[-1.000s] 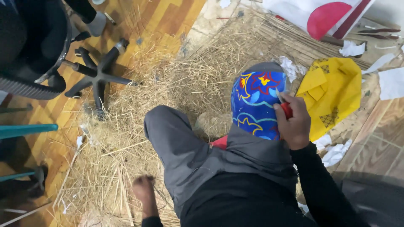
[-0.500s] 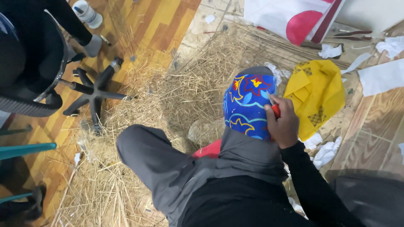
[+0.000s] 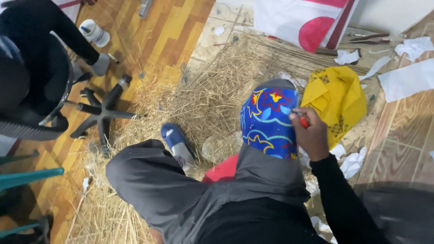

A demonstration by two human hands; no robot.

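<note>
Right hand (image 3: 312, 135) clamped on small red tool (image 3: 304, 122) against blue patterned fabric (image 3: 269, 124) over knee — left hand unseen; straw (image 3: 212, 99) beyond.

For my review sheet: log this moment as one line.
right hand: holds small red tool against blue patterned cover on knee | left hand: out of view | floor: straw, yellow cloth

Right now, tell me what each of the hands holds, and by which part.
The right hand pinches a small red tool near its tip, against the blue patterned cloth. The left hand is out of view.
</note>
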